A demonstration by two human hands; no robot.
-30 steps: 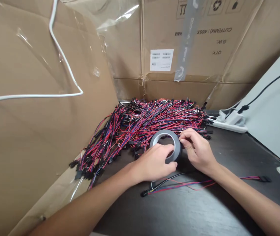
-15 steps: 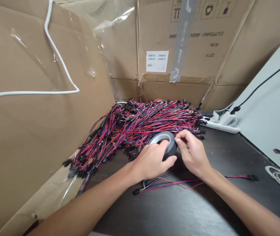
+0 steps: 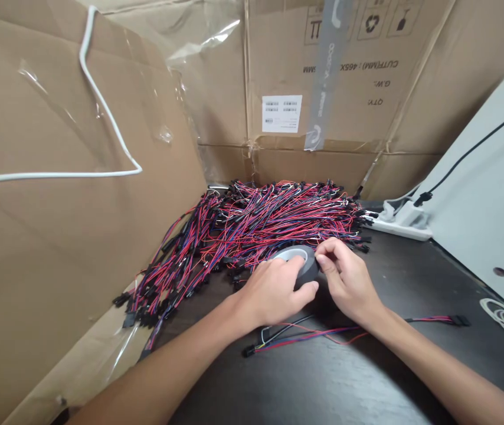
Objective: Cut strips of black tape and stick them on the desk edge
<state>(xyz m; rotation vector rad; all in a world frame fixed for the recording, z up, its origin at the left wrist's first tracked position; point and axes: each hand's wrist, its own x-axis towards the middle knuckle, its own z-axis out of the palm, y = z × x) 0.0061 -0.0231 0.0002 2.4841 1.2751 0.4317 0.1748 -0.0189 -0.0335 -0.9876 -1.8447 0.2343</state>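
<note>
Gripping a roll of dark grey tape, the left hand curls over its near side, fingers laid across the top and thumb pressed to the outer wall. The right hand meets the roll at its right edge, thumb and forefinger pinched together against the tape surface, the other fingers loosely bent. The roll rests on the dark desk, touching the front edge of a heap of red, blue and black wire harnesses piled toward the desk's back left corner. A single wire harness lies on the desk just beneath both wrists.
</note>
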